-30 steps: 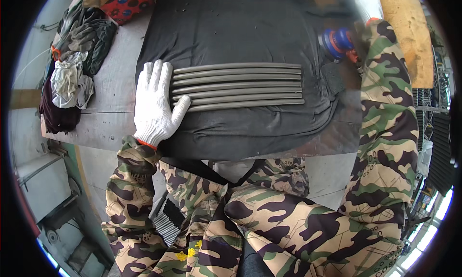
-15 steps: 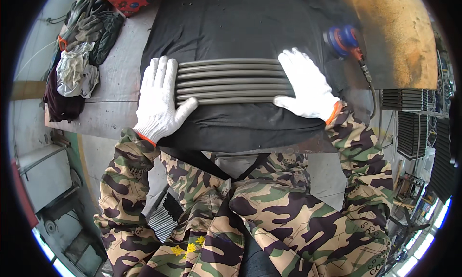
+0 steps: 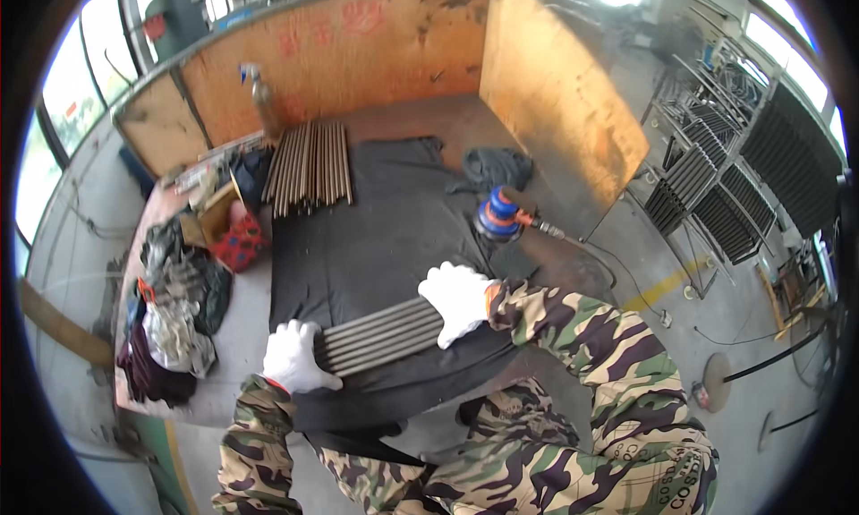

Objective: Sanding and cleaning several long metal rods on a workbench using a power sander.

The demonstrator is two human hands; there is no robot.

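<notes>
We see windows [image 3: 112, 36] glaring white at both sides, fine detail softened, and fisheye distortion bending lines toward black corners.

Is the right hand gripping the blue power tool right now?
No, the right hand is at the right end of the grey rods, and the blue power tool sits apart from it.

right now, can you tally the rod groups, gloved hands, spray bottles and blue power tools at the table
Rod groups: 2 (front rods, back rods)
Gloved hands: 2 (left hand, right hand)
Spray bottle: 1
Blue power tool: 1
Total: 6
</notes>
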